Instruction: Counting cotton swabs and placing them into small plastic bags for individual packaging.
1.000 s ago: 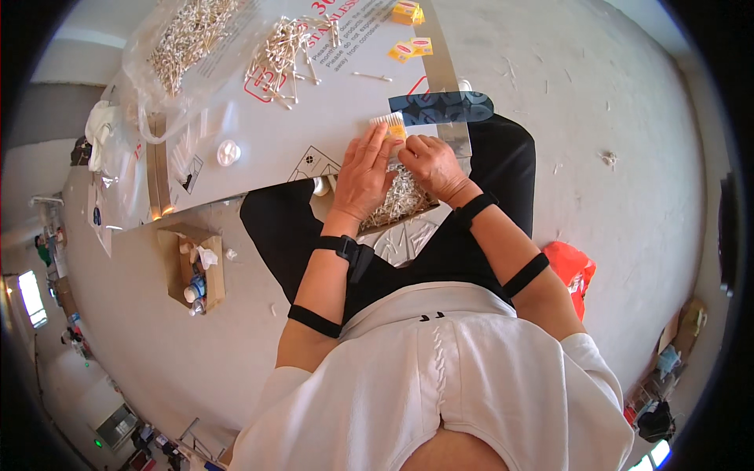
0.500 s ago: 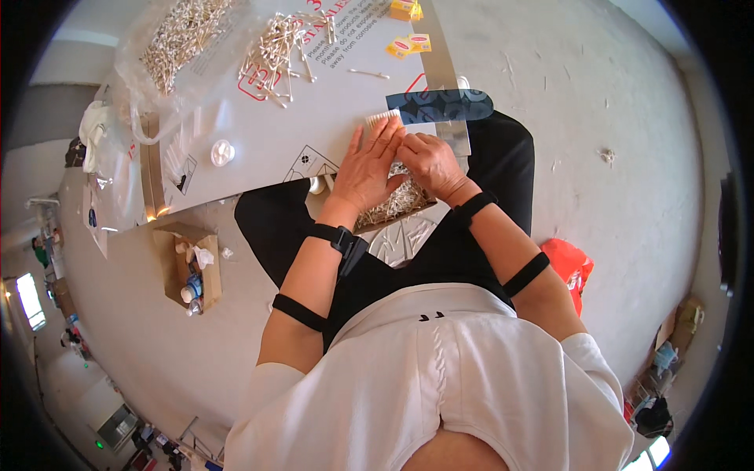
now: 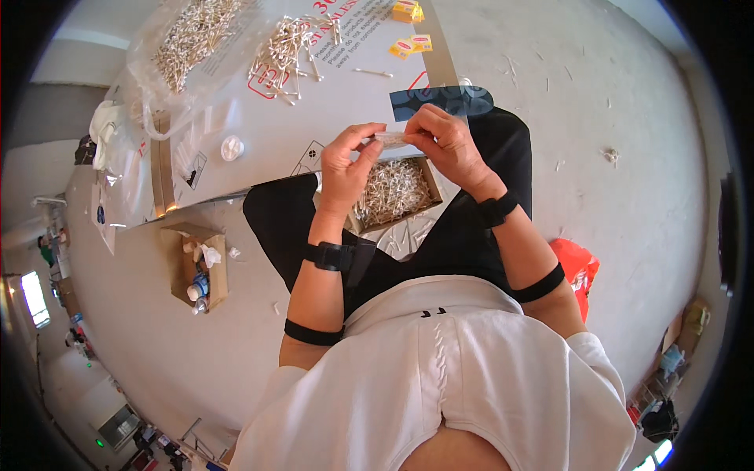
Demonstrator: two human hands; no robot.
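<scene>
Pinched between my two hands is a small clear packet of cotton swabs point(image 3: 390, 139), held above the table's near edge. My left hand point(image 3: 348, 162) grips its left end with thumb and fingers. At the other end, my right hand point(image 3: 446, 147) pinches it, fingers curled. Just below the hands, a cardboard box point(image 3: 433, 185) full of loose cotton swabs point(image 3: 395, 193) sits between my legs. A dark, patterned flat strip point(image 3: 440, 102) lies behind my right hand, across the table's right edge.
On the table point(image 3: 259, 149) are a loose swab pile point(image 3: 289, 53), a clear bag of swabs point(image 3: 192, 43), small yellow packs point(image 3: 411, 45) and a round white container point(image 3: 232, 147). A carton of refuse point(image 3: 219, 275) and a red bag point(image 3: 577, 267) are on the floor.
My hands have lifted off the row of swabs they were pressing on the table. They have moved apart, holding the packet between them, and the box below is more visible.
</scene>
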